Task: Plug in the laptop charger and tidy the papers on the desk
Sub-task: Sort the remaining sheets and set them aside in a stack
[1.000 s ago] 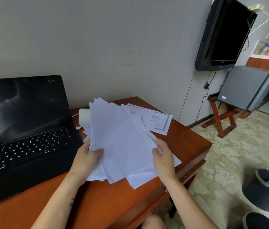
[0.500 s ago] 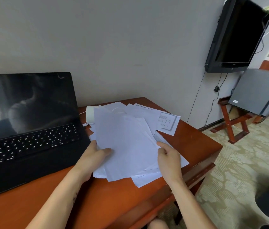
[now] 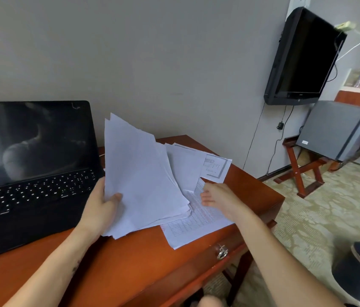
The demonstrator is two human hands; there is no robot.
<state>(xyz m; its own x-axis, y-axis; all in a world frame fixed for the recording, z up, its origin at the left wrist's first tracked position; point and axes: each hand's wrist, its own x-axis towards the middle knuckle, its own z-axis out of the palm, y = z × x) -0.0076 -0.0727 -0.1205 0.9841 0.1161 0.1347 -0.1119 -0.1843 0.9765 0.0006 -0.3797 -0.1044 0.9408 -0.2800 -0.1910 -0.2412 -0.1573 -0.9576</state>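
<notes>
inspector: step in hand?

clerk: tidying the papers. left hand (image 3: 99, 204) grips a fanned sheaf (image 3: 139, 178), thumb on its face, fingers behind. the sheaf is tilted up off the desk (image 3: 143, 262), just beside the laptop (image 3: 30, 173). right hand (image 3: 216, 196) is over the loose sheets (image 3: 181, 156) toward the desk's right edge, fingers curled — whether it pinches one, i cannot tell.

inspector: charger?

clerk: not in view. no plug seen at the laptop, so that step is unconfirmed.

inspector: next move?

clerk: in my judgement, gather the loose sheets into the sheaf, then square the edges. the paper is thin, so get fingers flat under the gridded sheet (image 3: 196, 220) before lifting.

inspector: count.

clerk: one laptop. one held sheaf — several sheets, number unclear. on the desk at least three: the gridded sheet, a bordered form (image 3: 215, 167), a plain sheet (image 3: 188, 171) under it. two hands.
</notes>
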